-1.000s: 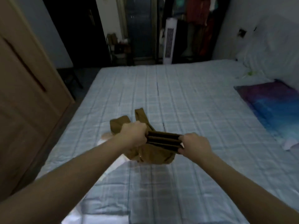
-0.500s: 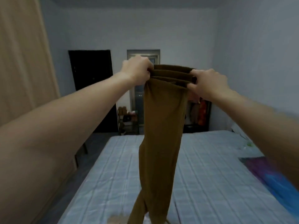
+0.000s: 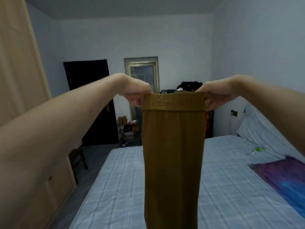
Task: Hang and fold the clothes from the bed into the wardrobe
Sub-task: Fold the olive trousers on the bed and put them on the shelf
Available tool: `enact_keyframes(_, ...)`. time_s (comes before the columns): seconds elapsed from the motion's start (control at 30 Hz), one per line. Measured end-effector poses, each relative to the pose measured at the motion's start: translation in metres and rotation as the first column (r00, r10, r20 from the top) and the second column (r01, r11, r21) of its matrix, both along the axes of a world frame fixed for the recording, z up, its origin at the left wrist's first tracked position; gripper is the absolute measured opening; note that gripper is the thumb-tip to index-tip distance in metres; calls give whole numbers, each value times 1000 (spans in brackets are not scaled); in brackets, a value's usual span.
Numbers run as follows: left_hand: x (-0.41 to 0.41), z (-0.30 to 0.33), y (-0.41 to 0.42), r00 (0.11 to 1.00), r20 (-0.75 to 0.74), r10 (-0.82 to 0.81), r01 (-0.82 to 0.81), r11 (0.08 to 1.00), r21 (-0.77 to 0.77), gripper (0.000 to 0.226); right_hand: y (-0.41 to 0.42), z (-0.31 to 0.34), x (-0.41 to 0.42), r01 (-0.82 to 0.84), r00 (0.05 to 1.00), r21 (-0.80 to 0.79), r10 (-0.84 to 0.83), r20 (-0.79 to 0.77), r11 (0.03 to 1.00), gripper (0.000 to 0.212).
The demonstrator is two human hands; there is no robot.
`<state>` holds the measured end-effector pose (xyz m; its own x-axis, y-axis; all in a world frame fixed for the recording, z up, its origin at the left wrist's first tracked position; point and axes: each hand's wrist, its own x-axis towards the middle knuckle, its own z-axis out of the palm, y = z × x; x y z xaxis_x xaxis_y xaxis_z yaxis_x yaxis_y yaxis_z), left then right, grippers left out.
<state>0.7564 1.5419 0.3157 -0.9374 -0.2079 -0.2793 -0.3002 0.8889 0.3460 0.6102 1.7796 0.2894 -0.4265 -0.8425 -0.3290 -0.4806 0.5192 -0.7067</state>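
Brown trousers (image 3: 172,154) hang straight down in front of me, folded lengthwise, their elastic waistband stretched flat at the top. My left hand (image 3: 137,93) pinches the waistband's left end and my right hand (image 3: 214,98) pinches its right end, both held out at chest height above the bed (image 3: 231,187). The trouser legs run out of the bottom of the view. The tall beige wardrobe (image 3: 18,80) stands along the left side.
A purple and blue cloth (image 3: 283,182) lies on the bed's right side, white pillows (image 3: 264,129) behind it. A dark door (image 3: 89,100), a small shelf rack (image 3: 129,133), a chair (image 3: 77,156) and hanging clothes (image 3: 189,85) stand at the far wall.
Both hands lifted the trousers off the bed, then lowered them a little and pulled apart, so the bunched waistband is now stretched flat facing me.
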Motion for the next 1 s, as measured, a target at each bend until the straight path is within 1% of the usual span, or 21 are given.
enact_keyframes(0.03, -3, -6, -4, 992, 116, -45, 39, 998, 58, 24, 0, -2, -6, -61, 987, 87, 47, 157, 994, 22)
enact_keyframes(0.07, -9, -13, -7, 974, 210, -80, 62, 994, 93, 24, -2, -5, -11, -121, 966, 161, 79, 245, 979, 22)
enact_keyframes(0.13, -29, -29, -13, 938, 332, -102, 64, 990, 124, 17, -11, -17, -30, -176, 955, 300, 90, 281, 937, 23)
enact_keyframes(0.2, -54, -47, -20, 917, 392, -72, 23, 991, 128, 14, -26, -32, -48, -137, 973, 410, 46, 225, 902, 24)
enact_keyframes(0.27, -83, -65, -29, 908, 419, -7, -43, 993, 110, 12, -44, -48, -70, -38, 994, 445, -13, 112, 895, 26)
enact_keyframes(0.3, -97, -72, -34, 909, 416, 31, -75, 993, 90, 14, -54, -56, -81, 30, 999, 427, -38, 10, 904, 25)
enact_keyframes(0.33, -111, -77, -39, 915, 397, 68, -102, 993, 64, 17, -63, -63, -93, 105, 989, 376, -59, -134, 921, 23)
enact_keyframes(0.37, -125, -78, -42, 930, 352, 103, -122, 992, 31, 19, -72, -69, -107, 175, 951, 282, -88, -297, 943, 23)
enact_keyframes(0.4, -141, -77, -46, 954, 267, 140, -142, 990, -11, 21, -82, -72, -120, 221, 886, 156, -132, -444, 963, 24)
enact_keyframes(0.43, -157, -73, -52, 977, 132, 170, -163, 985, -63, 23, -90, -72, -131, 244, 809, 15, -195, -554, 970, 24)
enact_keyframes(0.47, -172, -66, -56, 982, -42, 182, -186, 976, -116, 24, -97, -68, -141, 252, 719, -122, -270, -640, 960, 24)
enact_keyframes(0.5, -187, -56, -59, 958, -229, 174, -213, 964, -159, 25, -103, -60, -150, 250, 605, -245, -349, -716, 937, 25)
enact_keyframes(0.53, -200, -43, -61, 901, -409, 145, -241, 951, -195, 28, -107, -48, -160, 241, 468, -360, -433, -770, 901, 27)
enact_keyframes(0.57, -212, -28, -62, 819, -567, 88, -270, 931, -244, 31, -109, -33, -172, 227, 346, -472, -524, -778, 852, 29)
enact_keyframes(0.6, -223, -10, -63, 726, -688, 22, -308, 905, -295, 33, -109, -15, -184, 214, 263, -569, -608, -749, 794, 29)
enact_keyframes(0.63, -232, 7, -61, 635, -771, -40, -349, 876, -332, 35, -108, 2, -196, 201, 211, -643, -673, -709, 739, 30)
enact_keyframes(0.67, -241, 23, -60, 562, -822, -95, -379, 853, -358, 35, -105, 20, -207, 186, 170, -692, -716, -677, 698, 31)
enact_keyframes(0.7, -248, 37, -58, 511, -847, -146, -398, 834, -383, 35, -101, 34, -217, 168, 134, -714, -734, -666, 679, 30)
enact_keyframes(0.77, -258, 53, -53, 454, -865, -213, -415, 808, -417, 34, -92, 51, -230, 129, 89, -723, -734, -674, 679, 27)
enact_keyframes(0.9, -257, 50, -39, 417, -863, -286, -449, 761, -469, 31, -79, 47, -237, 79, 66, -734, -739, -671, 674, 27)
enact_keyframes(1.0, -242, 25, -27, 452, -844, -289, -453, 741, -496, 29, -70, 22, -230, 84, 83, -695, -700, -710, 714, 30)
